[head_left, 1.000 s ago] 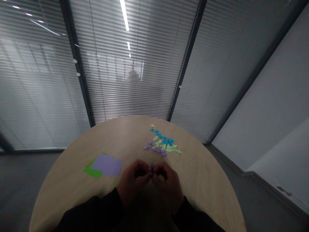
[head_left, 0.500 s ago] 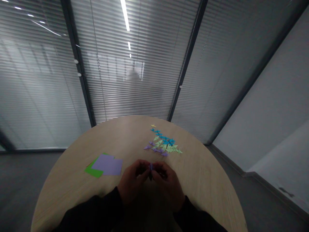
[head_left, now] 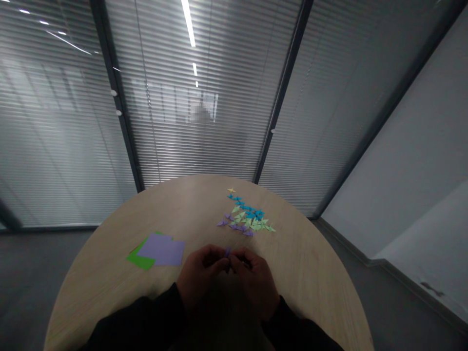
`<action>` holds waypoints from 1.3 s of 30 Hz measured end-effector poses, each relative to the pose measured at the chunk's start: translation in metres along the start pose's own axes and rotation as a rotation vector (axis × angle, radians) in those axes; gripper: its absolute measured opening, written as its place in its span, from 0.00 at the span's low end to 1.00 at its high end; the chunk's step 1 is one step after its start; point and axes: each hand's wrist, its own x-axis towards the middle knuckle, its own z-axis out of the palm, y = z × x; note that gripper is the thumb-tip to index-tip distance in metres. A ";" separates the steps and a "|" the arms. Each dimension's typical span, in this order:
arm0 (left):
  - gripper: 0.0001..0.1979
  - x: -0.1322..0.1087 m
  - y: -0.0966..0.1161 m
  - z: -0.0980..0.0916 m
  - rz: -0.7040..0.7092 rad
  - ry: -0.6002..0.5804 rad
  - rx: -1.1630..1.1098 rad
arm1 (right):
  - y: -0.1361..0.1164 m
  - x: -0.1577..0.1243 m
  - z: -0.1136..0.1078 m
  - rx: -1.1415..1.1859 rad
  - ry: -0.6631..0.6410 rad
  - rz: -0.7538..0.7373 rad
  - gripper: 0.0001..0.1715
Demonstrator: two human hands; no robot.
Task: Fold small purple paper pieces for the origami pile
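Observation:
Between my fingertips is a small folded piece of purple paper (head_left: 227, 252), mostly hidden by the fingers. My left hand (head_left: 204, 273) pinches it from the left, thumb and fingers curled together. From the other side my right hand (head_left: 254, 278) grips it in the same way, the two hands nearly touching. Just beyond them lie several purple folded paper cranes (head_left: 239, 227), with light green cranes (head_left: 256, 224) and blue cranes (head_left: 252, 212) behind. A single yellow crane (head_left: 231, 190) sits farthest away.
Left of my hands, purple paper squares (head_left: 170, 251) overlap green paper sheets (head_left: 141, 259) on the round wooden table (head_left: 300, 282). Glass panels with blinds (head_left: 204, 146) stand past the table's far edge, and a white wall (head_left: 413, 161) is at the right.
Both hands have shifted very slightly down and closer around the purple paper, so less of it shows. The cranes and paper sheets lie as before.

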 end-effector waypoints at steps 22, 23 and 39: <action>0.19 0.004 0.002 -0.005 -0.309 0.010 -0.443 | 0.022 0.015 -0.024 -0.481 -0.148 -0.777 0.11; 0.19 0.003 0.003 -0.005 -0.310 0.010 -0.437 | 0.021 0.015 -0.024 -0.499 -0.143 -0.783 0.11; 0.18 0.005 0.002 -0.006 -0.322 -0.043 -0.485 | 0.014 0.006 -0.016 -0.956 -0.029 -1.107 0.08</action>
